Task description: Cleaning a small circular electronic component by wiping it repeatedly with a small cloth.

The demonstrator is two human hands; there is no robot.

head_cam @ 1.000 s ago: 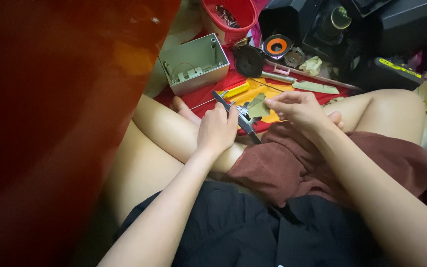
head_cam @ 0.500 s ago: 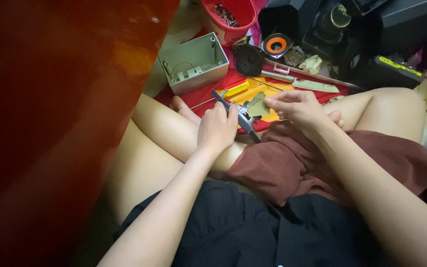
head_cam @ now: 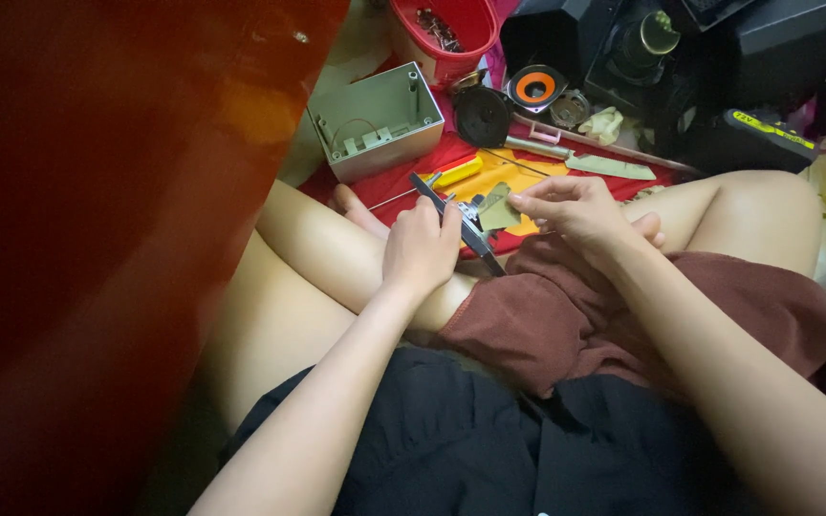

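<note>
I sit cross-legged on the floor. My left hand [head_cam: 421,250] is closed around a dark slim hand tool [head_cam: 470,234] whose handle and tip stick out either side of my fist. My right hand [head_cam: 580,212] pinches a small greenish flat piece [head_cam: 499,210], like a bit of circuit board, right beside the tool's metal jaw. Both hands hover over my knees, above a red mat [head_cam: 451,151] with a yellow sheet [head_cam: 518,177] on it.
On the mat lie a yellow-handled screwdriver [head_cam: 459,173], an open grey metal box [head_cam: 375,122], a round black speaker [head_cam: 482,116], an orange-ringed speaker [head_cam: 535,86] and a long metal strip [head_cam: 609,167]. A red bucket [head_cam: 446,29] stands behind. Dark equipment crowds the back right; a red-brown surface fills the left.
Both hands stay nearly still; my right hand's fingers have shifted slightly on the small green piece by the tool.
</note>
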